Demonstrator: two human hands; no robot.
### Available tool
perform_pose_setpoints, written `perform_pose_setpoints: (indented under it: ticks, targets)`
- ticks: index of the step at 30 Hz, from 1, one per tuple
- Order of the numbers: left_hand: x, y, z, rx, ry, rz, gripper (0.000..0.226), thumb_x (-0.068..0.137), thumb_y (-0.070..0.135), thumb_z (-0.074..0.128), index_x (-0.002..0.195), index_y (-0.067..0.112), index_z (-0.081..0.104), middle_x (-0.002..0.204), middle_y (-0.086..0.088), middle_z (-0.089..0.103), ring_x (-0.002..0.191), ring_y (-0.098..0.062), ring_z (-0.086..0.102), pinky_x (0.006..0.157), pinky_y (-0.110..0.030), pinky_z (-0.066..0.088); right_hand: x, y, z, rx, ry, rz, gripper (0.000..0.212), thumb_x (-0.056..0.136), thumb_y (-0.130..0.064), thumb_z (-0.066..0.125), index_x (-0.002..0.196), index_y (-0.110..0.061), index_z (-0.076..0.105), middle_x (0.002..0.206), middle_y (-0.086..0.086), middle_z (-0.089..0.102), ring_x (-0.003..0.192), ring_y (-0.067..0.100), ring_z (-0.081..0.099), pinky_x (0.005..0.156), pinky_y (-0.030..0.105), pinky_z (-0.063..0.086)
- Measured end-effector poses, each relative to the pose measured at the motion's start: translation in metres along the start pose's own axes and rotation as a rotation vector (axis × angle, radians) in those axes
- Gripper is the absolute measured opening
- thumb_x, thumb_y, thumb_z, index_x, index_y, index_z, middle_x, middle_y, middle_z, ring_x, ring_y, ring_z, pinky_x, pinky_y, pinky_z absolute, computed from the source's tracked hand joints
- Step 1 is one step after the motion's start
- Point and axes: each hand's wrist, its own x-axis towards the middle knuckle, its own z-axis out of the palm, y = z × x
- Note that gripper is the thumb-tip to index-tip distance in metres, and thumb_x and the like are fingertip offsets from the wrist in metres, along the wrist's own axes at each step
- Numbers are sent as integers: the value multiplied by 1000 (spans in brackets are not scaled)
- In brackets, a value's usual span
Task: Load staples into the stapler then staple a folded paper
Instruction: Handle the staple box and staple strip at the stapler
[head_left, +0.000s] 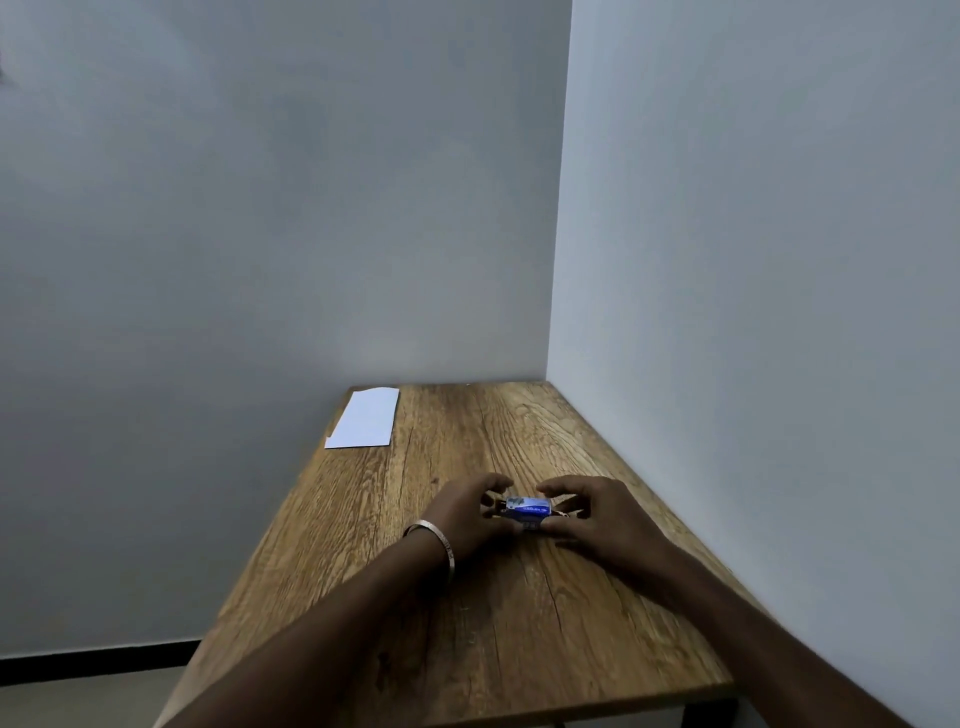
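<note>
Both hands meet just right of the frame's centre, low on the wooden table (467, 623): the left hand (462, 514) and right hand (587, 514) curl their fingers round the two ends of a small blue box (527, 508), presumably the staple box, pinching it between them just above the tabletop. Their fingers hide its ends, and something small and dark shows at either side that I cannot make out. A metal bangle (434, 545) circles the left wrist. Well apart, at the table's far left corner, lies the folded white paper (363, 418), flat against the grey wall (260, 208).
</note>
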Motion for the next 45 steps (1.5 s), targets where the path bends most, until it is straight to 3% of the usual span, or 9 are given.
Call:
perform_pose_setpoints:
  ticks: [3,7,12,20,24,33,37,39,45]
  targets:
    - [-2,-7,-4,8,1,12,59,75,24,79,129,20,57,124,3,63,101,-10,61,84,-22,52,-1,3,-1,-55,31,-10,35,77,-35,83,110,-39,74,108,-19,69,93,-12,62,60,14,54]
    - [-1,-12,-5,33,3,12,40,78,25,78,116,21,68,111,3,69,95,-7,63,84,-23,55,2,4,0,-130,50,-21,29,78,-43,80,107,-38,77,98,-21,74,90,-9,64,74,19,50]
    - [6,-12,0,44,32,-20,34,76,30,78,109,25,69,106,6,69,88,-6,63,76,-23,55,14,8,0,-153,45,-3,24,81,-32,80,104,-37,77,88,-27,71,91,-9,64,75,16,49]
    - [36,-27,5,66,56,-59,34,76,36,76,108,27,68,103,6,69,81,-7,62,74,-31,57,54,23,3,-202,30,-8,26,83,-22,80,108,-27,77,100,-13,74,90,-4,63,73,12,46]
    - [59,-38,7,74,68,-72,33,75,39,76,105,30,67,98,8,68,80,-6,62,73,-31,57,79,33,3,-217,15,-3,27,82,-17,80,108,-24,78,101,-9,75,92,-1,65,78,17,50]
    - [122,-66,13,54,69,-91,31,75,42,76,102,32,66,86,16,61,77,-4,60,70,-31,56,141,65,4,-207,31,4,26,82,-17,80,106,-25,78,91,-18,68,89,-5,64,75,11,45]
    - [156,-80,17,70,72,-96,30,75,43,75,102,33,66,86,16,60,77,-4,57,66,-26,52,173,78,3,-210,33,19,26,82,-13,80,106,-23,78,98,-11,71,90,-1,64,75,10,44]
    - [172,-87,19,82,77,-103,30,75,42,75,102,32,66,91,14,63,81,-7,60,70,-31,55,189,85,4,-211,39,10,25,82,-12,79,106,-21,78,102,-6,73,92,1,65,77,11,45]
    - [221,-110,25,134,98,-105,29,76,44,74,101,32,65,104,10,66,89,-11,60,74,-32,54,234,98,9,-212,51,20,25,84,-8,77,109,-14,77,109,2,73,101,12,66,91,27,53]
